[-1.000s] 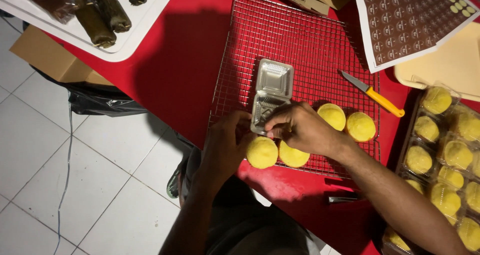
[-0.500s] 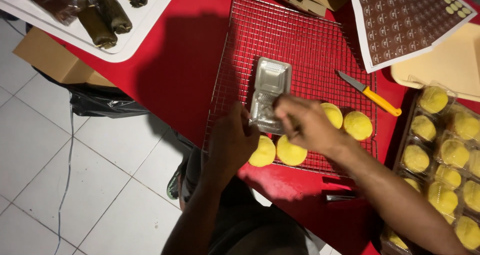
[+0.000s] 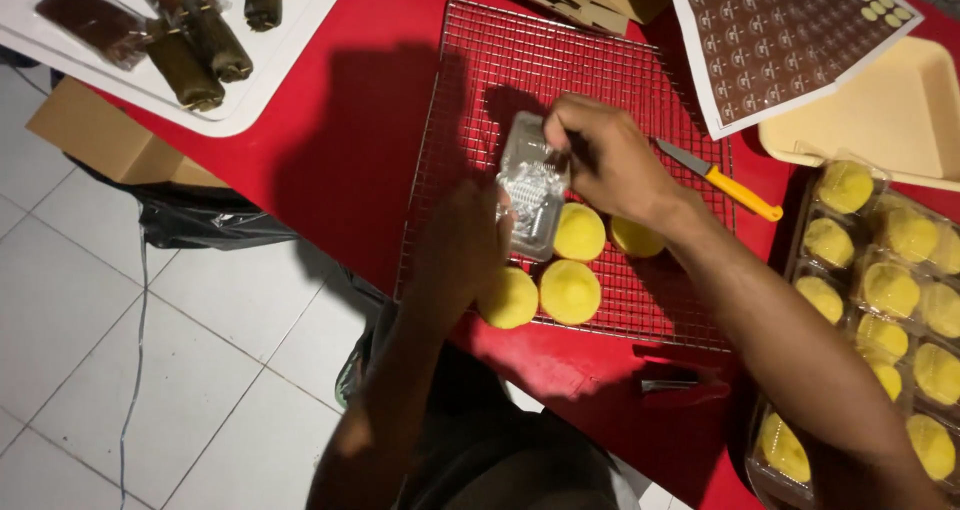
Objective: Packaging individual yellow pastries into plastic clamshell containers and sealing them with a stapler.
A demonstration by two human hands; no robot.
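A small clear plastic container [image 3: 533, 185] is lifted just above a wire cooling rack [image 3: 480, 90] on a red table. My left hand [image 3: 462, 242] grips its near end. My right hand [image 3: 600, 155] pinches its far edge, fingers closed on the rim. Several round yellow cakes lie on the rack close by, one [image 3: 578, 232] right beside the container, another [image 3: 570, 291] and a third [image 3: 508, 298] near the rack's front edge. Whether the container holds anything cannot be made out.
A knife with an orange handle [image 3: 730, 185] lies on the rack's right side. Clear packs of yellow cakes [image 3: 885, 290] fill the right edge. A sticker sheet [image 3: 790, 30], a cream tray [image 3: 880, 120], a white tray [image 3: 280, 80] of leaf-wrapped rolls [image 3: 190, 45] and a red stapler [image 3: 685, 378] surround the rack.
Both hands have raised the clear container and shifted it away from me. My right hand moved from the cakes up to the container's far edge.
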